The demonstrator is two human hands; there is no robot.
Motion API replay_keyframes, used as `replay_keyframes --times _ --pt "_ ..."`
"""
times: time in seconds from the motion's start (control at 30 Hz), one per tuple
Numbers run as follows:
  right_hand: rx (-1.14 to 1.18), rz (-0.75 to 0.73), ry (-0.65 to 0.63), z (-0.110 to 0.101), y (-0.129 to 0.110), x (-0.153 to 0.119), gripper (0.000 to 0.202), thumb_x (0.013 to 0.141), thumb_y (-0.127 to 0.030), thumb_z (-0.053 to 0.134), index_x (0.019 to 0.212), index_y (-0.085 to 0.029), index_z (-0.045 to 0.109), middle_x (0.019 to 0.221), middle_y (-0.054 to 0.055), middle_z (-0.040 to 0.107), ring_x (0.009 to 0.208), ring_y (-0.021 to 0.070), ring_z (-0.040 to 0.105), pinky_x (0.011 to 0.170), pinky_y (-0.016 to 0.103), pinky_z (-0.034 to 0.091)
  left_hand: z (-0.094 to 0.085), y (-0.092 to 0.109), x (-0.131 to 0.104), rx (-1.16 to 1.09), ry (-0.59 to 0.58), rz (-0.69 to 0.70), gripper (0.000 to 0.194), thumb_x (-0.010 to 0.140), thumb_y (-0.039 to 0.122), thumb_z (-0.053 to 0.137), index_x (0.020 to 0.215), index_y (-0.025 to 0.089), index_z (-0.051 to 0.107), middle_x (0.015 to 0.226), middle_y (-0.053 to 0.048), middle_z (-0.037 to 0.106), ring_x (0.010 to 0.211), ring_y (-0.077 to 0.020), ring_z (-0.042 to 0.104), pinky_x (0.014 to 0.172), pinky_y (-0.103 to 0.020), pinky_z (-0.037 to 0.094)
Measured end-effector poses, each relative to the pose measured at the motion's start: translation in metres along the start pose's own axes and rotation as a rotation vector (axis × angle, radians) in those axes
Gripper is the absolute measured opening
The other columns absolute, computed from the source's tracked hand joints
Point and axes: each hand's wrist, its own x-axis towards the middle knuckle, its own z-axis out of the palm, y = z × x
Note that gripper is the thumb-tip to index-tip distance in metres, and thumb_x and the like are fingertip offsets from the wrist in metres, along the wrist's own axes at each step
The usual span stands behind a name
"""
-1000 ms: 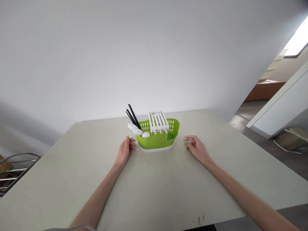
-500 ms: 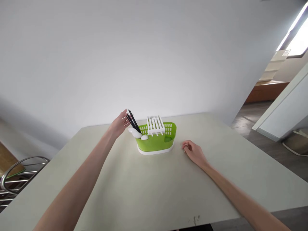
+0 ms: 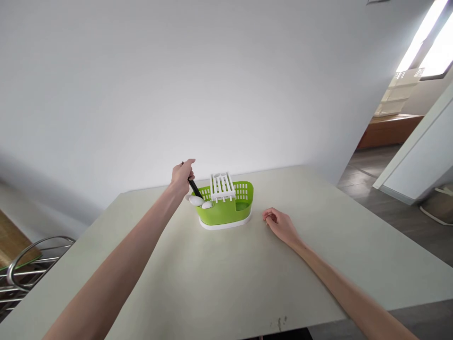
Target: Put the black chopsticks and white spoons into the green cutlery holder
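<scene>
Black chopsticks (image 3: 196, 189) stand tilted in the left end of a green cutlery basket (image 3: 222, 215) with a white base. My left hand (image 3: 183, 173) is closed around their upper part, so their tops are mostly hidden. White spoons (image 3: 197, 200) lean beside them, bowls up, over the basket's left rim. A white slotted rack (image 3: 222, 186) sits across the basket's middle. To the right of the basket, apart from it, my right hand (image 3: 281, 224) rests on the table with its fingers loosely curled and nothing visible in them.
The pale table (image 3: 219, 278) backs onto a white wall (image 3: 219, 85). A metal rack (image 3: 35, 264) with a wooden board stands at the lower left, off the table. On the right, a doorway opens onto a grey floor (image 3: 364, 172).
My left hand has gone from spread fingers beside the chopsticks to a grip around them. My right hand stays resting on the table. The view has shifted slightly.
</scene>
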Motion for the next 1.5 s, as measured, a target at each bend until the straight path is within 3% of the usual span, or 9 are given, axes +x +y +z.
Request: replay_keyframes --times 0.1,0.23,0.37,0.47,0.6,0.83,1.03,1.3,1.5 --pt "0.004 0.008 -0.010 0.000 0.001 0.000 0.022 0.084 -0.030 0.049 0.093 -0.025 0.069 0.090 0.001 0.077 0.079 0.0198 0.069 0.079 0.033 0.050 -0.004 0.030 -0.002 -0.056 0.128 0.054 0.037 0.081 0.011 0.068 0.072 0.024 0.036 0.051 0.012 0.026 0.043 -0.0056 0.021 0.042 -0.024 0.015" --pt "0.007 0.036 -0.022 -0.002 0.000 -0.001 0.024 0.084 -0.031 0.049 0.094 -0.026 0.069 0.093 0.001 0.077 0.080 0.0199 0.068 0.078 0.033 0.050 -0.019 0.080 -0.018 -0.213 0.212 0.255 0.040 0.077 0.005 0.064 0.068 0.024 0.030 0.050 0.013 0.016 0.044 -0.0054 0.012 0.042 -0.025 0.012" --pt "0.011 0.038 -0.033 -0.003 -0.003 -0.003 0.024 0.083 -0.032 0.048 0.094 -0.025 0.069 0.094 0.002 0.077 0.080 0.0200 0.068 0.079 0.033 0.049 -0.041 0.115 -0.053 -0.154 0.109 0.480 0.049 0.072 0.003 0.069 0.064 0.023 0.025 0.050 0.013 0.015 0.044 -0.0041 0.012 0.042 -0.025 0.013" --pt "0.007 0.033 -0.033 -0.004 -0.003 -0.004 0.024 0.083 -0.033 0.049 0.094 -0.026 0.069 0.094 0.002 0.078 0.079 0.0204 0.068 0.079 0.034 0.049 -0.058 0.123 -0.079 -0.009 0.033 0.554 0.053 0.072 0.001 0.070 0.062 0.023 0.023 0.051 0.012 0.016 0.043 -0.0039 0.012 0.042 -0.026 0.012" --pt "-0.003 0.025 -0.030 -0.005 -0.001 -0.005 0.023 0.084 -0.033 0.050 0.093 -0.025 0.070 0.094 0.003 0.078 0.080 0.0207 0.068 0.079 0.034 0.049 -0.084 0.112 -0.094 0.108 0.015 0.498 0.055 0.075 0.003 0.072 0.061 0.023 0.022 0.054 0.011 0.017 0.044 -0.0041 0.014 0.043 -0.027 0.012" --pt "-0.007 0.047 -0.045 -0.006 0.001 -0.006 0.024 0.085 -0.034 0.050 0.095 -0.026 0.070 0.095 0.002 0.078 0.080 0.0203 0.068 0.080 0.034 0.049 -0.121 0.054 -0.097 0.202 -0.004 0.261 0.055 0.081 0.016 0.079 0.063 0.022 0.028 0.058 0.011 0.016 0.047 -0.0048 0.017 0.047 -0.026 0.015" --pt "-0.003 0.047 -0.034 -0.006 0.001 -0.005 0.025 0.083 -0.033 0.050 0.094 -0.025 0.070 0.093 0.002 0.077 0.080 0.0198 0.068 0.080 0.034 0.050 -0.134 0.018 -0.104 0.237 -0.008 0.207 0.053 0.085 0.022 0.077 0.064 0.023 0.028 0.058 0.010 0.017 0.048 -0.0061 0.017 0.049 -0.027 0.015" --pt "0.017 0.057 -0.015 -0.009 0.003 -0.007 0.024 0.082 -0.033 0.051 0.094 -0.025 0.071 0.093 0.003 0.078 0.078 0.0196 0.068 0.079 0.033 0.052 -0.140 0.006 -0.110 0.254 -0.139 0.225 0.053 0.087 0.026 0.077 0.064 0.022 0.030 0.058 0.009 0.019 0.049 -0.0078 0.018 0.050 -0.028 0.016" --pt "0.003 0.056 -0.017 -0.009 0.004 -0.008 0.024 0.082 -0.032 0.052 0.094 -0.025 0.071 0.094 0.003 0.078 0.080 0.0200 0.069 0.080 0.034 0.052 -0.147 -0.007 -0.111 0.231 -0.141 0.209 0.051 0.088 0.026 0.075 0.064 0.022 0.030 0.058 0.009 0.019 0.049 -0.0082 0.019 0.050 -0.028 0.016"
